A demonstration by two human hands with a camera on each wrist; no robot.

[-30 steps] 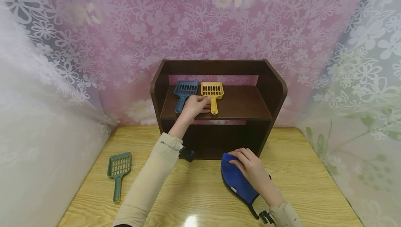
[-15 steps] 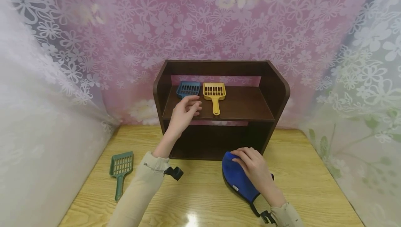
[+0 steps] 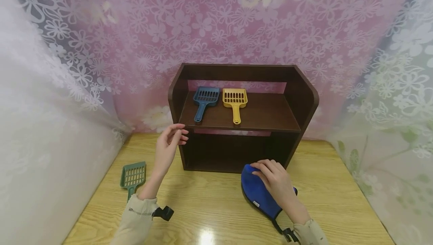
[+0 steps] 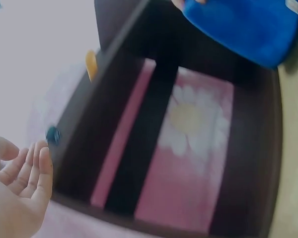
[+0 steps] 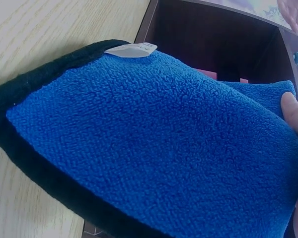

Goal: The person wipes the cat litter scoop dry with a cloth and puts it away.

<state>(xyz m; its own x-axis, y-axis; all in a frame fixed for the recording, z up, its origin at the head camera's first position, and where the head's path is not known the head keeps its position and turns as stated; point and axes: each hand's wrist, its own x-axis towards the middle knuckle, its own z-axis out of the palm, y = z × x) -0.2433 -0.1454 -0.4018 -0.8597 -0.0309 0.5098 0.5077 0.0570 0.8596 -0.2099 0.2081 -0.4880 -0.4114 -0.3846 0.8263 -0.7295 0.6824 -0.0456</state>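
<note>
My left hand, fingers loosely bent and holding nothing, hovers in front of the shelf unit's left side. On the upper board of the dark brown shelf lie a blue slotted litter scoop and a yellow one, side by side with handles to the front. My right hand pinches the top of a blue fleecy cloth with black edging and a small white label, close to the unit's lower right front. Up close in the right wrist view, the thumb presses on the cloth's folded edge.
A green litter scoop lies on the wooden table at the left, its handle partly hidden by my left forearm. White floral curtains hang at both sides, with a pink floral one behind the shelf.
My left hand has left the yellow scoop's handle and moved back, down and left, off the shelf, uncovering the blue scoop. My right hand stays on the cloth.
</note>
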